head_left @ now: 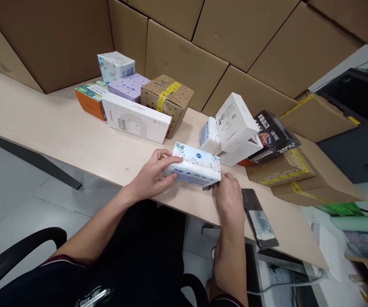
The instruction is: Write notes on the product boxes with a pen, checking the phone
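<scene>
My left hand grips the left end of a white tissue pack with a floral print, thumb on top and fingers curled round it. At the pack's right end my right hand is closed against its lower corner. The pack rests near the front edge of the light wooden table. A dark phone lies face up just right of my right hand.
Behind the pack stand a white power bank box, a brown taped carton, purple, orange and white boxes at the back left, white boxes and a black snack packet on flat cartons. Large cardboard boxes line the back.
</scene>
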### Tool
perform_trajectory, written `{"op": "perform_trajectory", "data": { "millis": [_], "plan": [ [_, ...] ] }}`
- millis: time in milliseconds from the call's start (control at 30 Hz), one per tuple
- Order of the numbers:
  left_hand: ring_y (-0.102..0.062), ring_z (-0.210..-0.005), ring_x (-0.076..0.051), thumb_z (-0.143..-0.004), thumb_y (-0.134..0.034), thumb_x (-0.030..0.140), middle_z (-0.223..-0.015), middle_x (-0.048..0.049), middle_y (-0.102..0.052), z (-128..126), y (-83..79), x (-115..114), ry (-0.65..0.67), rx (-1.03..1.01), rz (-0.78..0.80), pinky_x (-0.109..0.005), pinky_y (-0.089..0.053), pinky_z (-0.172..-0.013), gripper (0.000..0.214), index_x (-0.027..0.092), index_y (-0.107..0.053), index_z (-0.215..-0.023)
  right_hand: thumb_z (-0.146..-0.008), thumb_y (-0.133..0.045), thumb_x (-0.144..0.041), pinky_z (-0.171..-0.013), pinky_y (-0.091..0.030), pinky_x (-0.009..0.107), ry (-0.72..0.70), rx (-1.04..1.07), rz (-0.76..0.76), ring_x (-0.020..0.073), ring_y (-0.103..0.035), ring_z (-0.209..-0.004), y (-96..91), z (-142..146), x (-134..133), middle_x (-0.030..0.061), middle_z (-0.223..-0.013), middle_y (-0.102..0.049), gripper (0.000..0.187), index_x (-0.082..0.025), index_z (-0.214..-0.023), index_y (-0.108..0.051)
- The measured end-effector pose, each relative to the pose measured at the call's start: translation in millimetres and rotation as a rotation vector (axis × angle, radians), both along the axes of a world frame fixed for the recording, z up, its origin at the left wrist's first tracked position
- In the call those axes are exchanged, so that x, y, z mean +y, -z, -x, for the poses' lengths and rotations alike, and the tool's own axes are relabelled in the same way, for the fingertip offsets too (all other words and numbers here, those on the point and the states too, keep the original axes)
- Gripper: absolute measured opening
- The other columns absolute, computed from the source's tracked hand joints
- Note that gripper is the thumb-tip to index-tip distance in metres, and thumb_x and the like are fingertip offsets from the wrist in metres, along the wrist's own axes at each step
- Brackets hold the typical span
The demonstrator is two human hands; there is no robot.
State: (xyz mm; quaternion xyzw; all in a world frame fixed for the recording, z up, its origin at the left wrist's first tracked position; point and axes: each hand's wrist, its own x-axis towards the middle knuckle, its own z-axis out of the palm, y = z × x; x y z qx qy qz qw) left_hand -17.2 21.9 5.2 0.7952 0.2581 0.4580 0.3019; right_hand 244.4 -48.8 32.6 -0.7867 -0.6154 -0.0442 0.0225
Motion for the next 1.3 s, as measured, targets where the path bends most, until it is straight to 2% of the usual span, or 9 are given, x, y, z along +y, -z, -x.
{"op": "perform_trajectory", "data": {
  "millis": [200, 300, 367, 433, 533, 700, 867, 1033, 1300],
  "plan": [
    [-0.055, -0.122, -0.025, -0.097, -0.065, 0.033, -0.129, -0.0113, -0.054, -0.1, 1.4, -1.4, -0.021, 0.007, 0.049, -0.037, -0.056, -0.092, 0.043, 0.028, -0.057, -0.139, -0.091, -0.045, -0.011, -0.066, -0.031, 0.033, 0.039, 0.076, -0.111, 0.0207, -0.053, -0.074, -0.6, -12.1, -12.3, 0.0084, -0.088, -0.061, 0.021, -0.02, -0.098, -0.063],
    [-0.056, -0.123, -0.025, -0.096, -0.065, 0.031, -0.128, -0.0113, -0.053, -0.3, 0.0, -1.9, -0.024, 0.007, 0.026, -0.039, -0.056, -0.097, 0.04, 0.027, -0.06, -0.135, -0.088, -0.055, -0.023, -0.064, -0.039, 0.033, 0.098, 0.323, -0.521, 0.0199, -0.057, -0.069, -1.6, -19.5, -19.5, 0.0026, -0.08, -0.059, 0.004, -0.023, -0.092, -0.053],
    [-0.057, -0.123, -0.025, -0.096, -0.065, 0.029, -0.129, -0.0113, -0.051, -0.5, -1.8, -2.7, 0.008, 0.037, 0.001, -0.042, -0.054, -0.104, 0.039, 0.028, -0.062, -0.135, -0.084, -0.061, -0.029, -0.059, -0.044, 0.033, 0.113, 0.579, -0.888, 0.0181, -0.058, -0.061, -7.4, -15.4, -19.2, -0.0026, -0.073, -0.056, 0.015, -0.026, -0.087, -0.047],
    [-0.057, -0.125, -0.026, -0.095, -0.065, 0.028, -0.129, -0.0109, -0.05, -0.4, -3.5, -3.8, 0.077, 0.087, -0.012, -0.043, -0.054, -0.106, 0.041, 0.029, -0.062, -0.136, -0.082, -0.061, -0.031, -0.051, -0.046, 0.03, 0.04, 0.88, -1.105, 0.0151, -0.056, -0.052, -17.9, -3.6, -14.2, -0.0063, -0.068, -0.052, 0.018, -0.027, -0.084, -0.043],
    [-0.056, -0.128, -0.027, -0.094, -0.066, 0.028, -0.134, -0.0107, -0.049, -0.1, -4.5, -5.1, 0.151, 0.148, -0.017, -0.041, -0.056, -0.104, 0.046, 0.031, -0.059, -0.14, -0.086, -0.06, -0.035, -0.049, -0.048, 0.028, -0.142, 1.193, -0.991, 0.0135, -0.058, -0.051, -37.1, 19.6, 0.1, -0.0054, -0.066, -0.056, 0.013, -0.025, -0.087, -0.051],
    [-0.063, -0.112, -0.023, -0.093, -0.066, 0.029, -0.154, -0.0125, -0.033, 0.1, -2.0, -6.4, 0.115, 0.161, -0.086, -0.044, -0.057, -0.104, 0.051, 0.032, -0.055, -0.143, -0.093, -0.058, -0.047, -0.06, -0.054, 0.029, -0.207, 1.221, -0.592, 0.0138, -0.064, -0.063, -48.2, 43.0, 25.4, 0.0013, -0.077, -0.071, 0.025, -0.023, -0.097, -0.062],
    [-0.065, -0.115, -0.024, -0.097, -0.062, 0.028, -0.154, -0.0136, -0.034, -1.0, -1.6, -6.8, 0.105, 0.202, -0.092, -0.046, -0.057, -0.103, 0.046, 0.03, -0.05, -0.141, -0.091, -0.063, -0.048, -0.051, -0.045, 0.024, -0.175, 1.13, -0.593, 0.0114, -0.058, -0.053, -39.1, 46.1, 31.4, -0.0026, -0.065, -0.066, 0.027, -0.022, -0.087, -0.062],
    [-0.052, -0.139, -0.03, -0.096, -0.062, 0.025, -0.151, -0.0127, -0.04, -1.5, -2.6, -6.8, 0.104, 0.2, -0.097, -0.045, -0.054, -0.109, 0.047, 0.031, -0.049, -0.141, -0.093, -0.062, -0.048, -0.053, -0.044, 0.025, -0.183, 1.043, -0.561, 0.0112, -0.058, -0.053, -38.3, 46.9, 29.3, -0.0029, -0.064, -0.066, 0.027, -0.021, -0.085, -0.062],
    [-0.051, -0.14, -0.03, -0.096, -0.063, 0.027, -0.149, -0.0127, -0.04, -1.2, -2.5, -7.6, 0.1, 0.226, -0.074, -0.044, -0.055, -0.107, 0.047, 0.03, -0.049, -0.141, -0.095, -0.061, -0.041, -0.059, -0.046, 0.025, -0.252, 0.982, -0.54, 0.0117, -0.059, -0.058, -39.0, 49.0, 30.8, -0.0033, -0.066, -0.066, 0.023, -0.021, -0.084, -0.063]
  ]
}}
